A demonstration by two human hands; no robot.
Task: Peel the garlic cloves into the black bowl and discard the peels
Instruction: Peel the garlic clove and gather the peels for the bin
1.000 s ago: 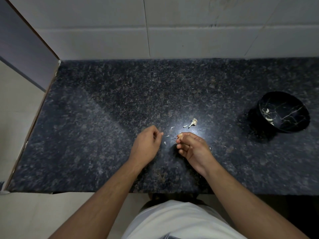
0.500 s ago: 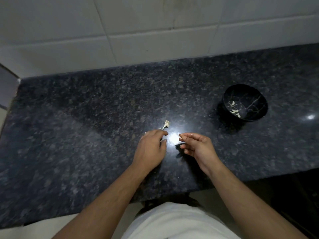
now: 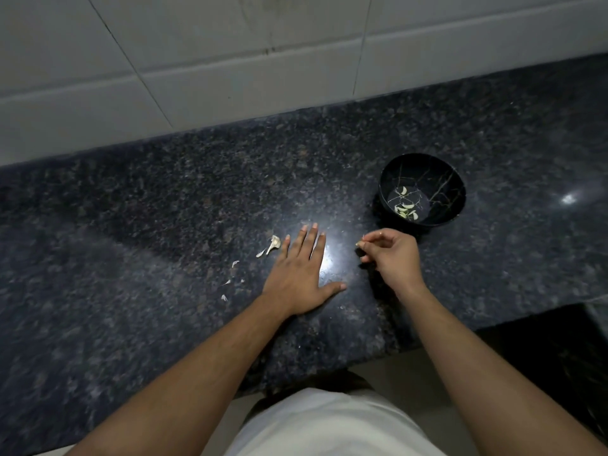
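Observation:
The black bowl (image 3: 452,179) with gold veins stands on the dark granite counter (image 3: 164,209) at the right and holds several peeled garlic cloves (image 3: 405,208). My left hand (image 3: 301,274) lies flat on the counter, fingers straight and spread. Just left of its fingertips sits a garlic stem with peel (image 3: 271,245), and small peel scraps (image 3: 230,279) are scattered below it. My right hand (image 3: 393,255) hovers left of the bowl, its thumb and fingers pinching something tiny and pale; I cannot make out what it is.
A white tiled wall (image 3: 230,60) runs along the back of the counter. The counter's front edge drops off near my body, and a dark opening (image 3: 543,350) lies at the lower right.
My left hand has uncurled and now lies flat on the counter. My right hand has lifted and shifted right toward the bowl. The camera view has swung so the bowl sits closer.

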